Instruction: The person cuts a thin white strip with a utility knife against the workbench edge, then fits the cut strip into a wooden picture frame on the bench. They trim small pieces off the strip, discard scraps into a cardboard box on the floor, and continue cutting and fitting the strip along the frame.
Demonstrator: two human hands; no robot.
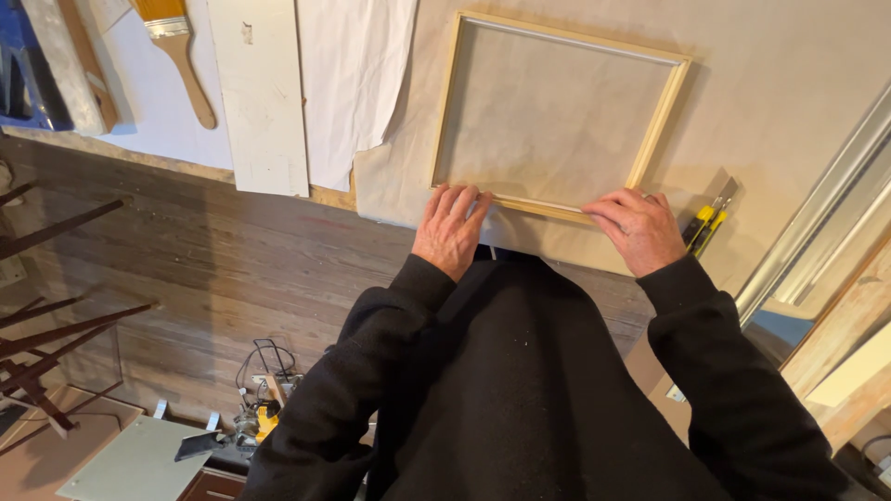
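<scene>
Hands first: my left hand (451,227) lies flat, fingers together and stretched forward, on the near left corner of the pale square wooden frame (561,118), its fingertips touching the near bar. My right hand (640,229) lies palm down near the frame's near right corner, fingers loosely curled, the tips pressing on the near bar and the cloth beneath it. Neither hand is closed round anything; both simply press down. The frame lies flat on a sheet of beige canvas cloth (770,83) that covers the worktable, slightly turned so its far right corner sits lower than its far left. The cloth shows through the open middle of the frame, and its near edge hangs at the table's front, just by my wrists. Just beside my right hand lies a yellow-and-black handled tool with a metal blade (707,220), resting on the cloth. To the left, well apart from the frame, a white painted board (260,93) lies on the table, with a wooden-handled paintbrush (178,51) beyond it. My black sleeves (399,315) reach up from below.
</scene>
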